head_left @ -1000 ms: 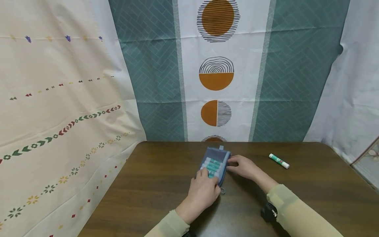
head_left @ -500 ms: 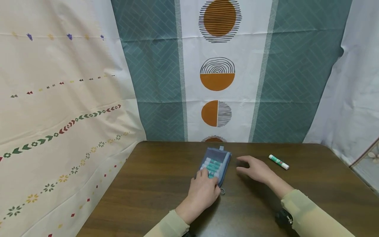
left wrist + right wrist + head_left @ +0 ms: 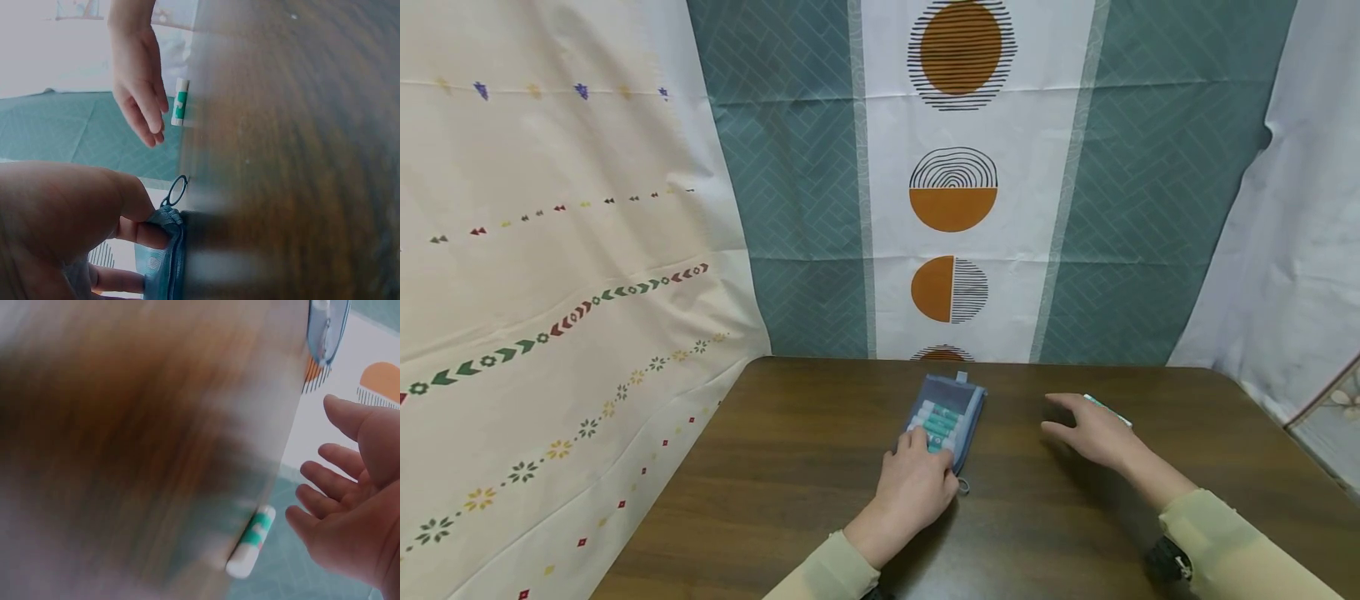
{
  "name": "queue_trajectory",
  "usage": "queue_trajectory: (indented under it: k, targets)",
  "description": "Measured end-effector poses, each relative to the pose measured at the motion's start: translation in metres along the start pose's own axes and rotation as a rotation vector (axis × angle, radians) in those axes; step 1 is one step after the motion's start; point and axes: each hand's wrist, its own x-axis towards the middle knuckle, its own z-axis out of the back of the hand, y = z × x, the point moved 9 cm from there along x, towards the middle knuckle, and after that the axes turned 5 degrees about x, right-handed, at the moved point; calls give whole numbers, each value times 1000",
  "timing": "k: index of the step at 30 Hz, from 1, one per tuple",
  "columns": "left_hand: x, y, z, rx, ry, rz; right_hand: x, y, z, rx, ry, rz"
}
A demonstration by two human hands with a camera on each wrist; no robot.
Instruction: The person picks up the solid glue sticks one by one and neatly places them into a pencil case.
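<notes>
Bare table [image 3: 820,467] lies between pouch [image 3: 946,417] and glue stick [image 3: 1111,409] — nothing stands there.

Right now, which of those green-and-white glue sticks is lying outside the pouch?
The lone glue stick on the bare table, beside the open right hand; the others sit in the blue pouch.

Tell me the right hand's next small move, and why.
Probably lower the right hand and pinch the glue stick. Its fingers are spread just above the stick, not touching it, and the left hand holds the pouch with other sticks inside.
</notes>
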Motion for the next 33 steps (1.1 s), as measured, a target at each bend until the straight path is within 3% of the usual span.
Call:
queue_trajectory:
  k: [18,33]
  targets:
    - [-2,-1,3,3,6,1,-20,-60,36,-78,-63,-68]
    - [-1,-1,2,11,-10,-3,-31,-94,48,-126,-64,-104]
